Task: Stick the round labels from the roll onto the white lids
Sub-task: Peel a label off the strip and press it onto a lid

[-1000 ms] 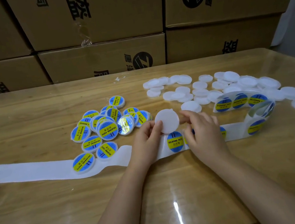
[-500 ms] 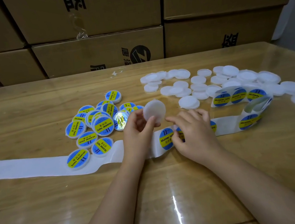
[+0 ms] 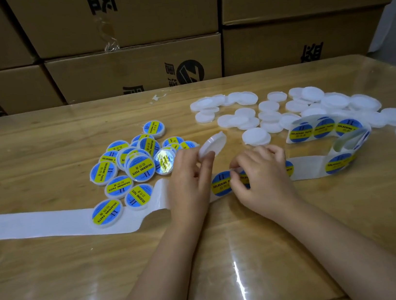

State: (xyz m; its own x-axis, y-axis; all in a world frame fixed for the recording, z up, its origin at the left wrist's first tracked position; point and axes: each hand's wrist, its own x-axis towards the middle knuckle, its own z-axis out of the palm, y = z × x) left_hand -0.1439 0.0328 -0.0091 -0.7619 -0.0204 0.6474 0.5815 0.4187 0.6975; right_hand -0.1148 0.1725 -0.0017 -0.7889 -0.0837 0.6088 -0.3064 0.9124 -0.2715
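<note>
Wood worktop [image 3: 38,146] w/ glossy clear cover. Labelled lids [image 3: 141,169] heaped left of centre, plain white lids [image 3: 268,107] spread at right. Label roll [image 3: 326,129] by the plain ones, bare backing strip [image 3: 36,223] trailing left.

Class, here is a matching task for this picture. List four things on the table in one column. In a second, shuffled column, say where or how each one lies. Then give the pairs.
Things
1. held lid
2. labelled lids
3. plain lids
4. empty backing strip

Places or states
a. trails off toward the left edge of the table
b. spread at the far right, mostly behind the label roll
c. tilted, gripped by the left hand
d. heaped just left of the left hand

Pairs: 1-c, 2-d, 3-b, 4-a
</note>
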